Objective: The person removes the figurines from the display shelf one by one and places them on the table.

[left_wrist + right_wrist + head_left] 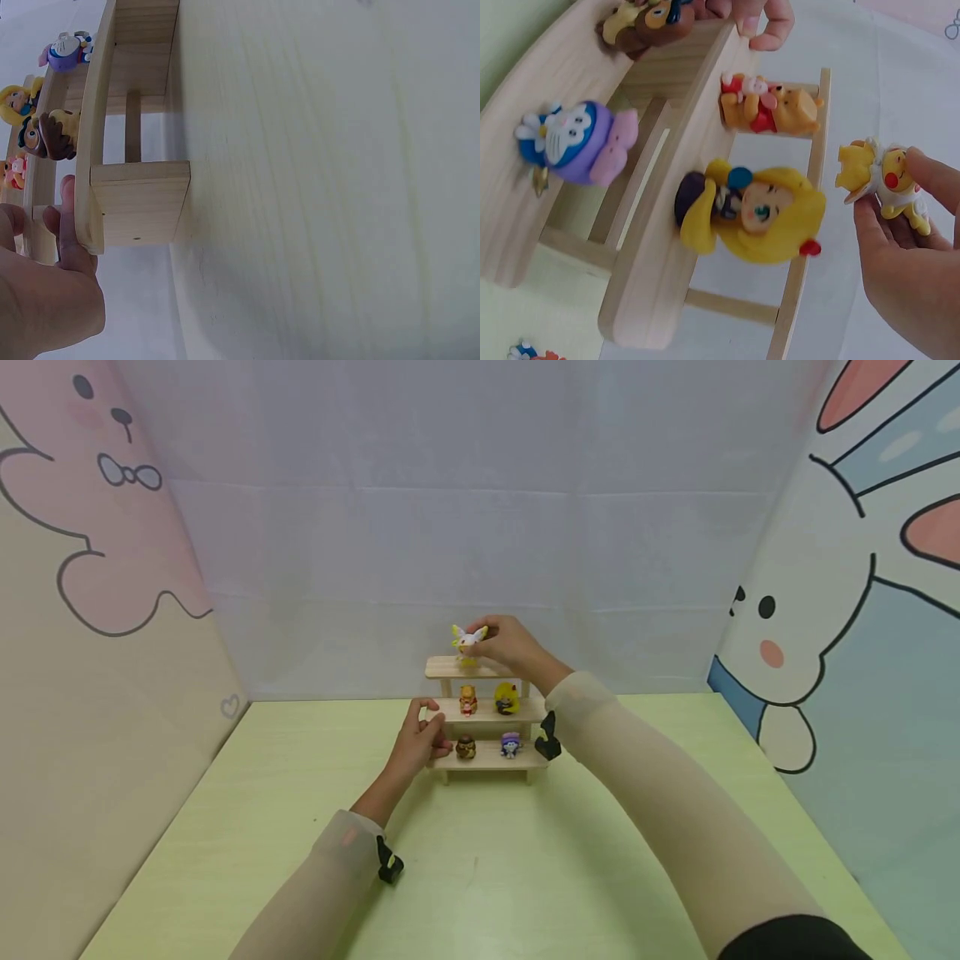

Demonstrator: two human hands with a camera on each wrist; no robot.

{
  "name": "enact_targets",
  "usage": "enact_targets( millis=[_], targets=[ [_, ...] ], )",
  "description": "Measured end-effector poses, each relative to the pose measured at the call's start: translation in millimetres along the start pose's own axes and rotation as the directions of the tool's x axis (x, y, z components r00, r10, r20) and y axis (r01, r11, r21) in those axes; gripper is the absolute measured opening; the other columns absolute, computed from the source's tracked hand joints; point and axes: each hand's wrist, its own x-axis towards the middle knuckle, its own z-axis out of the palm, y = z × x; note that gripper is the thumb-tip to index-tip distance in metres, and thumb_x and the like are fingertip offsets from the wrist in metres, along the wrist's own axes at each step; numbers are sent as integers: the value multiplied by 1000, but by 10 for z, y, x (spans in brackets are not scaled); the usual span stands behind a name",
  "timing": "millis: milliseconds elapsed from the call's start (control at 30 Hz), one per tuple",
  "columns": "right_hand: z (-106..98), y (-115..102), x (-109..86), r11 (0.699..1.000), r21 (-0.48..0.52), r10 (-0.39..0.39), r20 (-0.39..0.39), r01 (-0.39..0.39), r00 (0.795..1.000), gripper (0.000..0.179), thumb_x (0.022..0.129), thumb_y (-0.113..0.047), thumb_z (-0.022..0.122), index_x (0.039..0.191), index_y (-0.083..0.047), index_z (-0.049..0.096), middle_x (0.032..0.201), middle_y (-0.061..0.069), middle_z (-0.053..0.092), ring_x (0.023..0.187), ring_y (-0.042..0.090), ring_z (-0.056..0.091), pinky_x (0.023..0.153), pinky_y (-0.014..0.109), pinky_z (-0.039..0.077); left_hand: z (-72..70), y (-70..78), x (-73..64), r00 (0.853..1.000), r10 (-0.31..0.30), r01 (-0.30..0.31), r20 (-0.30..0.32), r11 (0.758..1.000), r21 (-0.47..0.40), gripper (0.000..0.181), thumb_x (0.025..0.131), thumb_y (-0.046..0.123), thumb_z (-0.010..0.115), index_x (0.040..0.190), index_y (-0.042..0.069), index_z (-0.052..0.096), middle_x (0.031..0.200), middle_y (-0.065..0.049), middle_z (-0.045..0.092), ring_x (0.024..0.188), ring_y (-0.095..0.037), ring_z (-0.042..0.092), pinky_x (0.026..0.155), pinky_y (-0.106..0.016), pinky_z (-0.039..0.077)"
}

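A three-tier wooden display shelf (487, 754) stands on the table. My right hand (510, 647) pinches a white-and-yellow figurine (889, 180) between thumb and fingers, close over the left part of the top tier. At the shelf's left end, my left hand (417, 739) holds the ends of the middle and bottom tiers. The middle tier bears a bear figurine (772, 107) in red and a yellow-haired girl figurine (754, 214). Below them sit a brown figurine (51, 136) and a blue-and-purple cat-like figurine (576, 141).
A pale yellow-green table (480, 877) carries the shelf. Behind it hangs a white cloth (480, 527), with cartoon-printed side walls left and right. Small blue and red pieces (532, 351) show at the lower left of the right wrist view.
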Motion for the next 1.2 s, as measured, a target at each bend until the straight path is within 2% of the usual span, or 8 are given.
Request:
enact_targets(
  millis=[233,400,467,633,800,967,1200],
  targets=[
    [-161,59,-41,999,37,-25,3,25,1000,37,94,-9,76,129,-5,64,106,12,62,106,36,60,96,45,53,-7,-10,9,1000,1,-1,0,1000,-3,20,111,26,51,127,17,42,76,-8,59,66,-16,69,62,-28,62],
    [-247,101,-67,999,25,-25,0,25,1000,37,94,-9,77,129,-6,65,105,12,63,103,33,60,95,42,53,-9,-1,1,1000,-6,6,-5,1000,10,21,111,27,51,128,17,42,78,-8,60,66,-16,69,61,-27,62],
    [-276,111,-81,1000,18,-23,-6,23,1000,37,94,-10,77,129,-7,65,106,12,64,104,32,61,96,43,53,-16,61,-27,1000,-27,27,9,1000,6,23,111,25,51,129,15,42,79,-10,61,68,-18,69,64,-30,63],
    [-359,121,-134,1000,7,-23,-9,23,1000,36,95,-11,77,129,-8,65,108,12,65,105,32,61,97,43,52,-35,90,-30,998,-54,55,32,998,-12,28,111,23,50,135,12,41,79,-13,61,70,-20,70,69,-36,64],
    [-459,151,-187,999,15,-35,3,35,999,36,96,-9,74,131,-4,63,108,11,64,106,33,60,98,43,52,-17,41,-16,1000,-20,20,15,1000,-2,29,111,26,51,135,13,40,78,-9,60,67,-16,69,64,-29,63],
    [-543,196,-229,998,53,-32,1,32,999,37,96,-6,73,131,-2,63,107,11,64,107,35,60,101,44,51,-9,27,-13,1000,-6,6,0,1000,6,24,111,26,51,130,15,42,76,-7,59,66,-16,69,62,-28,62],
    [-674,245,-294,998,49,-29,-1,29,1000,37,97,-6,73,132,-2,62,106,11,63,109,37,59,106,48,48,-23,1,-2,1000,7,-7,0,1000,3,21,111,25,51,128,17,42,75,-8,58,66,-17,69,61,-27,62]
  ],
)
